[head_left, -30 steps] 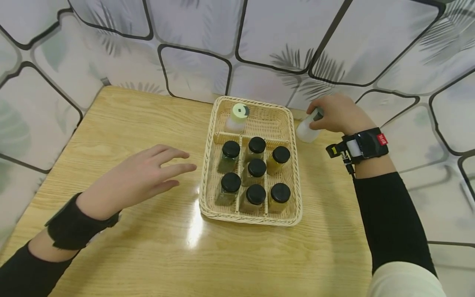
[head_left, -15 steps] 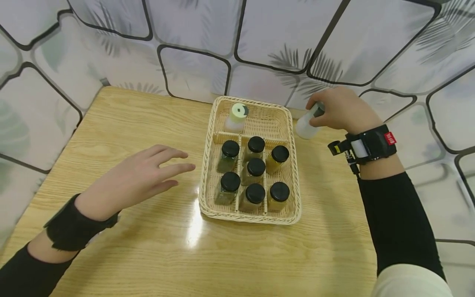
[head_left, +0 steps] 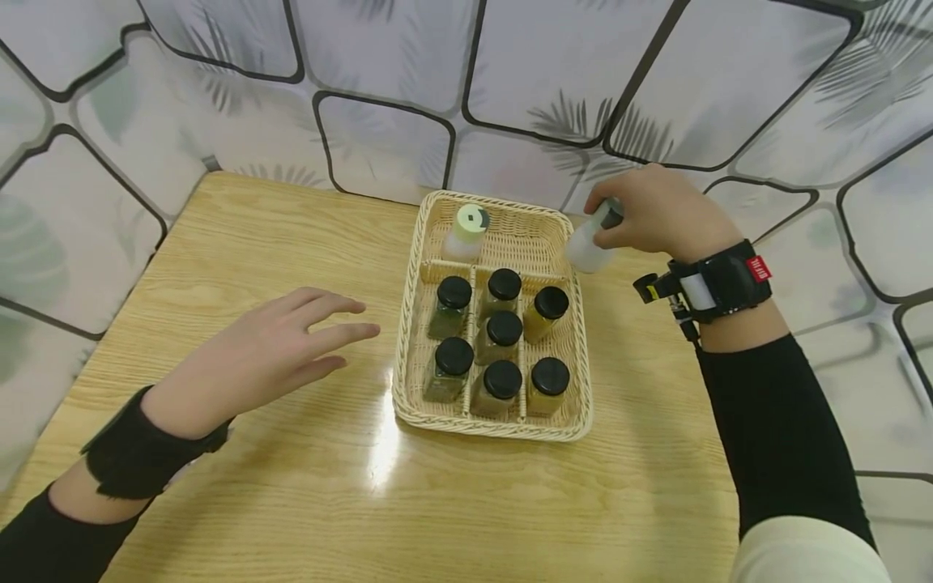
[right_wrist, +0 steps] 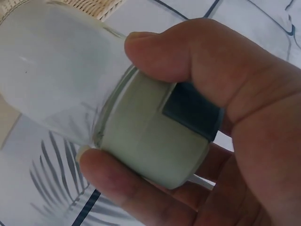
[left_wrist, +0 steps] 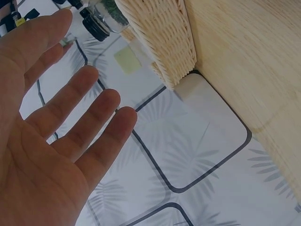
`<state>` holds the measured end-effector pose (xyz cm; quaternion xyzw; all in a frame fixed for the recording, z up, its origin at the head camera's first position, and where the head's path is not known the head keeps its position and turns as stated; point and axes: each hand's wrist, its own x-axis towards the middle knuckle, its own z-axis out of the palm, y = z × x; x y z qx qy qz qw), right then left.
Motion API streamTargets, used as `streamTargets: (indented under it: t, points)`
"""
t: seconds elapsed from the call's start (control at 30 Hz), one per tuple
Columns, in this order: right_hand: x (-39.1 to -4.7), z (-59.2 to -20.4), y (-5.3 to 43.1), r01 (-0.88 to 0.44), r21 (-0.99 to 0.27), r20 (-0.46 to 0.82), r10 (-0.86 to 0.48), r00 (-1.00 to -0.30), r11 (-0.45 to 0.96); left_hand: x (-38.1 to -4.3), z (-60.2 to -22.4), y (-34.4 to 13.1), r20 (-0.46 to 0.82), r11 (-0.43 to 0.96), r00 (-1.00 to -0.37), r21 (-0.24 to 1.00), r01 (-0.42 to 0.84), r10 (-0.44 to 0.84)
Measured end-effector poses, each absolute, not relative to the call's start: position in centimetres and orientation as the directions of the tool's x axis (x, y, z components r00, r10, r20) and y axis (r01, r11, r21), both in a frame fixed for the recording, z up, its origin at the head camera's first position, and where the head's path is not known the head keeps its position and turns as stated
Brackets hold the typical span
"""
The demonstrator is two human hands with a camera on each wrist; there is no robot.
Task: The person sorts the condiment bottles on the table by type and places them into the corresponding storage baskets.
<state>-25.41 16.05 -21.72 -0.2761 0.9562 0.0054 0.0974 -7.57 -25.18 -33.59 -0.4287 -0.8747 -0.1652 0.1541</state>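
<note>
My right hand (head_left: 659, 212) pinches a clear seasoning shaker (head_left: 587, 247) by its cap, thumb on one side and fingers on the other. In the right wrist view that cap (right_wrist: 146, 127) is pale green with a dark flap. The shaker is tilted and overlaps the top right rim of a wicker basket (head_left: 402, 364) in the head view. A similar shaker (head_left: 466, 235) with white contents stands in the basket's back compartment. My left hand (head_left: 270, 348) is left of the basket with its fingers extended, holding nothing; the left wrist view shows its bare palm.
Several black-lidded spice jars (head_left: 503, 330) stand in the basket's smaller front compartments, separated by wicker dividers (head_left: 496, 274). The basket rests on a wooden table (head_left: 306, 502). Patterned wall covering (head_left: 386, 138) rises directly behind it.
After shifting slightly back, my right hand has moved left with the shaker, from beside the basket to its top right rim. My left hand has barely moved.
</note>
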Motion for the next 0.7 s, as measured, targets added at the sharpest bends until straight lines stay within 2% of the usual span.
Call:
streamTargets:
  t: [0.7]
  points:
    - [-25.9, -22.4, 13.0, -0.607, -0.054, -0.139, -0.608, -0.782, 0.793, -7.8, -33.8, -24.9, 0.419, 0.569, -0.580, 0.165, 0.806, 0.699]
